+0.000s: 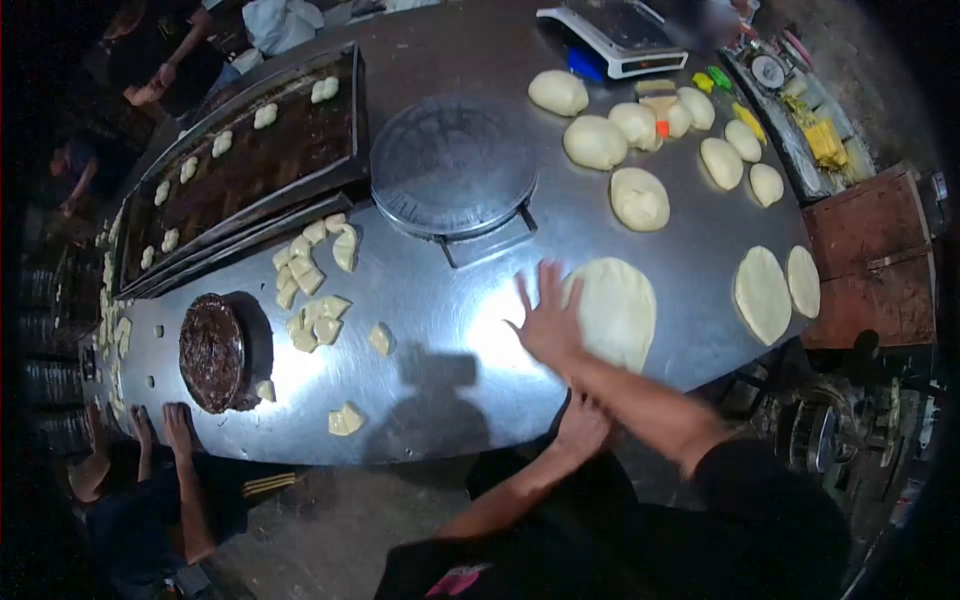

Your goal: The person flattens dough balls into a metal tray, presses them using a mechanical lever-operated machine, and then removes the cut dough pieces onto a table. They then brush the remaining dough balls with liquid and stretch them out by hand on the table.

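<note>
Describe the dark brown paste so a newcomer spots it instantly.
On the metal table, find the large rectangular tray at picture upper left. Below it, towards the near edge, sits the paste, a broad, round, rough-surfaced mass. It's dark brown; the neighbouring dough pieces are small and pale.

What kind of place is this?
Most likely a bakery, or another kitchen that makes dough goods in bulk. Balls of dough and cut pieces lie on a long metal table, near a scale and a large tray holding small clusters of dough.
</note>
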{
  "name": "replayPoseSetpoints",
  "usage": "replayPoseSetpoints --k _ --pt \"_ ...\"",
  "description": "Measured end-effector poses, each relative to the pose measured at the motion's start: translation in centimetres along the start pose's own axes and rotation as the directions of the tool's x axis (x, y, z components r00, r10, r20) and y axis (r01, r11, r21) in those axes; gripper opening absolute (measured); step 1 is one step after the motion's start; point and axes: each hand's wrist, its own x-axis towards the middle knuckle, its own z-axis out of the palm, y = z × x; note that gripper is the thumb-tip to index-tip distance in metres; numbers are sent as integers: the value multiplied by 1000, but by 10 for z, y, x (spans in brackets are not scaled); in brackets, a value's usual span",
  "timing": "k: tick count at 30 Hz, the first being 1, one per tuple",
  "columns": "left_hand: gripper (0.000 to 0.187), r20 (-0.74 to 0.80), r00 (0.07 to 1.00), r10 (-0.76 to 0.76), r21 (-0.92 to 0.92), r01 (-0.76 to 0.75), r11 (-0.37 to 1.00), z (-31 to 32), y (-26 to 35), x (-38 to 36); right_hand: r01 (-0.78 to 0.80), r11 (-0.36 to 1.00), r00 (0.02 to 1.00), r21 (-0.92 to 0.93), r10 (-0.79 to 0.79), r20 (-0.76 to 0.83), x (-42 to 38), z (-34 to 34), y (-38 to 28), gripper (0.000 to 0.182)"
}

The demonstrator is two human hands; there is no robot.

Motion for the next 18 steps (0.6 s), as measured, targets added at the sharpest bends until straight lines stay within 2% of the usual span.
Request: replayPoseSetpoints --k 1,2,3,4,5,6,8,9,10,12,14,15,16,17,18 --pt "72 -256 966 -27 -72 8 997 20 4 3 0 998 1000 67 0 3 7 2 -14 79" --pt "69 -484 873 -60 -146 -13 989 40 9 7 -10 991 1000 137 8 13 8 6 -24 80" --pt "62 -529 831 -170 -302 3 953 34 10 8 -15 978 1000 207 11 20 6 6 -28 79" --pt "58 -384 923 -32 -388 -129 913 28 3 1 -13 963 1000 270 11 7 12 -1 -20 78" --pt "58 -381 925 -10 -357 -137 924 24 -2 -1 0 886 1000 464 7 -15 11 -7 -9 74" --pt "59 -369 929 12 -335 -145 931 19 -4 -3 -21 887 999 462 32 -16 4 -19 5 74" --pt "62 -187 982 17 -27 -23 999 13 -10 -8 -29 913 999 408 12 43 -27 -36 53 71" --pt "70 -339 939 64 -30 -79 996 25 -13 -16 3 943 999 334 13 -48 -63 -15 87 69" --pt "70 -325 942 82 -27 -96 995 23 -11 -26 36 967 989 251 1 -145 -98 5 114 66" --pt "77 -279 955 105 -68 -129 989 4 -7 -33 31 967 986 253 12 -166 -121 2 130 64" --pt "69 -339 932 128 -44 -152 987 -13 -16 -27 19 963 978 270 37 -204 -123 -9 130 62" --pt "63 -254 965 -62 -391 -44 919 -26 -28 -15 -85 879 994 470 109 -24 -113 -23 134 61" --pt "58 -101 971 -218 -687 91 721 -37 -39 -1 -209 748 977 630 128 172 -105 -35 140 59" --pt "45 -484 859 -168 -439 -72 895 -36 -54 26 -338 748 940 571 236 247 -94 -81 123 59" --pt "50 -539 837 -97 -244 -44 969 -47 -69 56 -338 740 940 581 233 251 -80 -70 119 59"
